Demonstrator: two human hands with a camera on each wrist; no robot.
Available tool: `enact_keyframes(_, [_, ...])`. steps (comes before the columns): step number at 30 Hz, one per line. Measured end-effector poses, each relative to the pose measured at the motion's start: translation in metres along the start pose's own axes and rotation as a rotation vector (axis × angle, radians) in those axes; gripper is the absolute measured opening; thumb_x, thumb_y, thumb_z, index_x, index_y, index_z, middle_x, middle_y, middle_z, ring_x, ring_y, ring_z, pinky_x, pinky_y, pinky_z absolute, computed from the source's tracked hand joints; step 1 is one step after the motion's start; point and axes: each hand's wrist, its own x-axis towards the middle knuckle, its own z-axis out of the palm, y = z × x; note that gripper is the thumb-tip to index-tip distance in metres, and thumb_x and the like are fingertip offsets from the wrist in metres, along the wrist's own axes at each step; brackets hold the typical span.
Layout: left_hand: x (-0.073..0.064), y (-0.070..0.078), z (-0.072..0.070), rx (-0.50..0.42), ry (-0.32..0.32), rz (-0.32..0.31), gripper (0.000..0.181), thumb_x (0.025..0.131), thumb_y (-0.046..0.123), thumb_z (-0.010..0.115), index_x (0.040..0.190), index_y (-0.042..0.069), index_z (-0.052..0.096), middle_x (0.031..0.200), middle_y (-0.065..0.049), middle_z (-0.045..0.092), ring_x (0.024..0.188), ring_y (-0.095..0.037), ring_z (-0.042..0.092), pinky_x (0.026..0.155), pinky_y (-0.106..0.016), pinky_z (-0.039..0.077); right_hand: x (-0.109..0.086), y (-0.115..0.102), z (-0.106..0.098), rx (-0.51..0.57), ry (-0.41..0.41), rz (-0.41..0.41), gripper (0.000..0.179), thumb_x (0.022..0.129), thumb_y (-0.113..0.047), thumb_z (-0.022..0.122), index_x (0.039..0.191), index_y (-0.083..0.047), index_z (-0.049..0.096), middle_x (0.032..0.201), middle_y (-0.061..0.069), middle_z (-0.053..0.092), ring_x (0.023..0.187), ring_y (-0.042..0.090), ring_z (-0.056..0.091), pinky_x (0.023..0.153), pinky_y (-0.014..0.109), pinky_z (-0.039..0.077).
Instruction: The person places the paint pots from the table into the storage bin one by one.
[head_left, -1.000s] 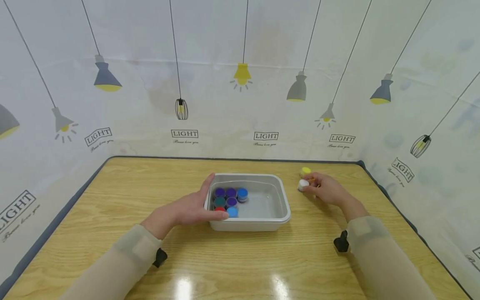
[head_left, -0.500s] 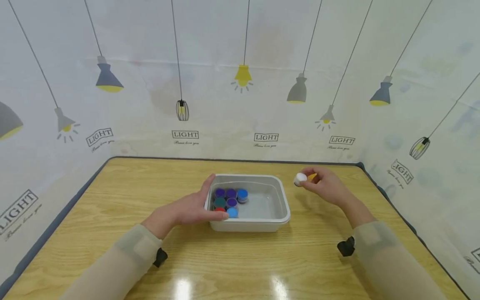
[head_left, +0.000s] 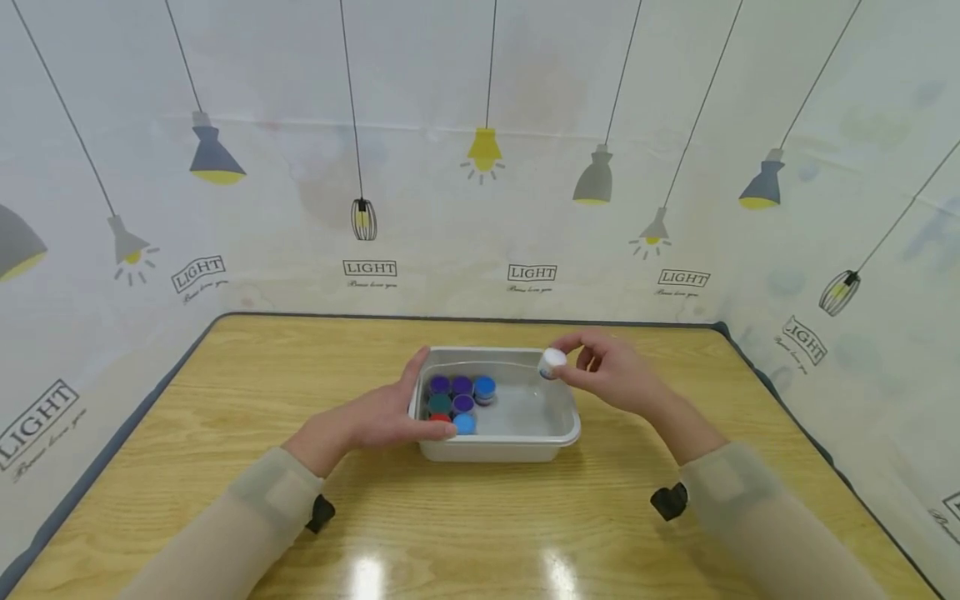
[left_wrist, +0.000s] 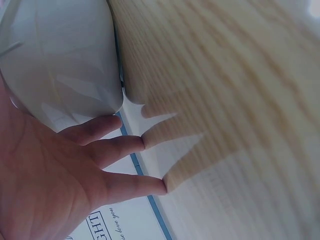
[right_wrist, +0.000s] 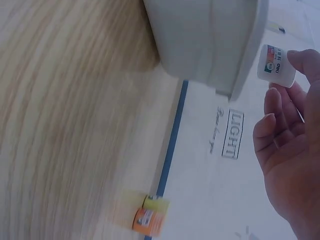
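In the head view my right hand (head_left: 618, 373) pinches a small white-lidded paint jar (head_left: 552, 363) between thumb and fingertips, over the right end of a white plastic tub (head_left: 551, 439). Its printed label faces the camera in the right wrist view. My left hand (head_left: 381, 415) rests against the tub's left end, thumb laid along the front rim. Straight, spread fingers (left_wrist: 132, 185) show beside the tub wall in the left wrist view. Inside the tub, grouped at the left, stand purple jars (head_left: 462, 386), a blue jar (head_left: 484, 389), a green jar (head_left: 439, 404), a light blue jar (head_left: 465, 424) and a partly covered red jar (head_left: 439, 418).
An orange jar (right_wrist: 149, 222) and a yellow jar (right_wrist: 156, 202) stand on the wooden table (head_left: 480, 517) near its back edge, mostly hidden by my right hand in the head view. A lamp-printed wall covering (head_left: 450, 283) rises behind the table.
My right hand has picked up the white-lidded paint jar from the table and carried it left to above the tub's right end. My left hand and the tub stay in place.
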Motion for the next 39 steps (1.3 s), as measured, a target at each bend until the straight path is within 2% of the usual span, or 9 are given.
enact_keyframes(6, [0.001,-0.002,0.000,-0.001,0.001,-0.001,0.139,0.088,0.079,0.076,0.176,0.024,-0.017,0.168,-0.028,0.044,0.141,-0.040,0.059,0.124,-0.064,0.041,0.008,-0.011,0.021,0.033,-0.073,-0.041,0.031,0.097,-0.020,0.087,0.126,-0.014,0.075,0.107,0.005,0.070,0.085,0.020,0.061,0.070,0.029,0.053])
enact_keyframes(13, [0.002,0.001,-0.001,-0.003,0.000,0.001,0.138,0.088,0.079,0.076,0.175,0.027,-0.018,0.166,-0.026,0.048,0.138,-0.038,0.061,0.123,-0.064,0.042,0.019,-0.023,0.036,-0.026,-0.113,-0.109,0.027,0.096,-0.028,0.088,0.120,-0.020,0.077,0.106,-0.001,0.071,0.085,0.017,0.060,0.072,0.028,0.052])
enact_keyframes(17, [0.001,0.001,-0.001,0.000,-0.002,-0.007,0.138,0.088,0.079,0.075,0.175,0.028,-0.018,0.165,-0.025,0.049,0.137,-0.037,0.061,0.123,-0.064,0.042,0.025,-0.029,0.043,-0.038,-0.143,-0.125,0.029,0.096,-0.027,0.088,0.121,-0.018,0.077,0.108,0.006,0.072,0.084,0.016,0.059,0.073,0.028,0.051])
enact_keyframes(21, [0.001,0.001,-0.001,-0.002,-0.004,-0.007,0.138,0.088,0.080,0.075,0.175,0.028,-0.019,0.165,-0.025,0.050,0.136,-0.035,0.061,0.123,-0.062,0.043,0.031,-0.031,0.051,-0.029,-0.166,-0.120,0.031,0.095,-0.025,0.089,0.121,-0.015,0.076,0.103,0.008,0.070,0.083,0.016,0.057,0.074,0.026,0.050])
enact_keyframes(25, [0.001,-0.001,0.001,-0.003,-0.004,-0.010,0.138,0.088,0.079,0.075,0.175,0.029,-0.018,0.162,-0.024,0.053,0.130,-0.032,0.063,0.121,-0.061,0.045,0.036,-0.030,0.059,-0.025,-0.185,-0.115,0.029,0.096,-0.026,0.088,0.120,-0.017,0.075,0.095,-0.002,0.067,0.082,0.015,0.057,0.074,0.025,0.049])
enact_keyframes(29, [0.001,-0.001,0.002,-0.003,-0.002,-0.007,0.138,0.088,0.080,0.075,0.175,0.029,-0.018,0.160,-0.023,0.055,0.128,-0.031,0.063,0.120,-0.061,0.045,0.037,-0.027,0.066,-0.037,-0.206,-0.091,0.028,0.096,-0.029,0.088,0.118,-0.019,0.074,0.092,-0.005,0.068,0.083,0.015,0.059,0.075,0.026,0.049])
enact_keyframes(39, [0.000,0.000,0.001,0.004,0.002,-0.005,0.137,0.088,0.079,0.075,0.176,0.028,-0.017,0.160,-0.025,0.054,0.125,-0.032,0.064,0.119,-0.059,0.046,0.036,-0.027,0.072,-0.194,-0.265,-0.051,0.027,0.098,-0.041,0.084,0.120,-0.028,0.074,0.092,-0.012,0.070,0.082,0.010,0.063,0.078,0.031,0.054])
